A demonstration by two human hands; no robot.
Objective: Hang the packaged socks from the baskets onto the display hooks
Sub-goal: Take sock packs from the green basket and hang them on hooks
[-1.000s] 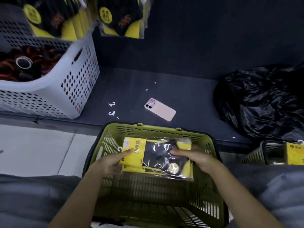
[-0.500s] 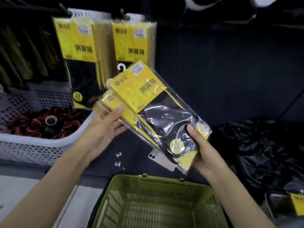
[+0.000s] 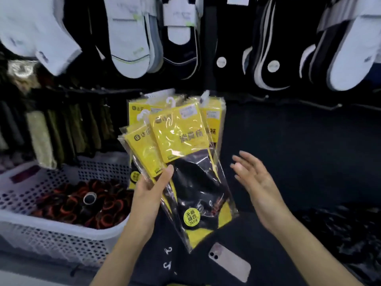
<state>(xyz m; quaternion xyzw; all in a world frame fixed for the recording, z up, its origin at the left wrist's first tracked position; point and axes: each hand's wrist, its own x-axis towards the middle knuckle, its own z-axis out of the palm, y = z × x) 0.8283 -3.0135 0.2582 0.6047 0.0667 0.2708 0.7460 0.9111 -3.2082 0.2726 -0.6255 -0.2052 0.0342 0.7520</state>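
My left hand [image 3: 149, 188] grips a fanned stack of yellow-and-black packaged socks [image 3: 181, 145] in clear plastic, thumb across the front pack, white hanger hooks pointing up. The stack is raised in front of more yellow sock packs [image 3: 214, 118] hanging from the display. My right hand [image 3: 255, 182] hovers open just right of the stack, fingers spread, touching nothing. The green basket is out of view.
A white perforated basket [image 3: 51, 236] of red-and-black rolled items stands at left on the dark shelf. A pink phone [image 3: 228, 262] and two small white hooks [image 3: 168, 258] lie on the shelf. Black plastic bag [image 3: 340, 234] at right. White and black socks [image 3: 129, 38] hang above.
The packs rose from the green basket to the display. My right hand let go of the stack's lower end and opened; my left hand now holds the stack alone. View tilted upward.
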